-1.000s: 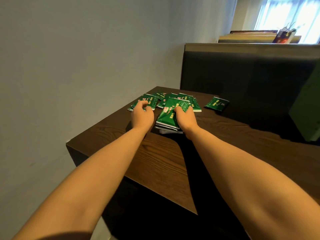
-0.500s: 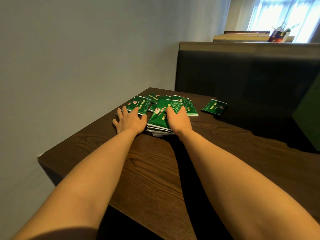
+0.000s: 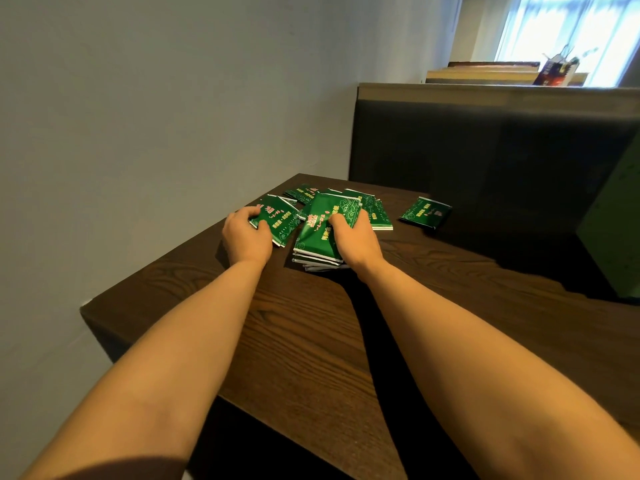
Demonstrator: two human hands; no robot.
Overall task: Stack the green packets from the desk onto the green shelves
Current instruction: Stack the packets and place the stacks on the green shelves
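Left hand [image 3: 246, 239]: fingers curled round the near left edge of one green packet [image 3: 278, 216], thumb on its face. This packet sits at 9 o'clock of the stack of green packets [image 3: 317, 242]; we cannot tell whether it is lifted.

Right hand [image 3: 355, 239]: grips the stack, thumb on the top face, fingers down its 3 o'clock side.

We log further loose packets [image 3: 379, 213] at 12 to 1 o'clock of the stack on the desk [image 3: 311, 341], and a lone packet [image 3: 425, 212] apart at 2 o'clock.

The green shelf [image 3: 611, 233] is at 3 o'clock, well apart.
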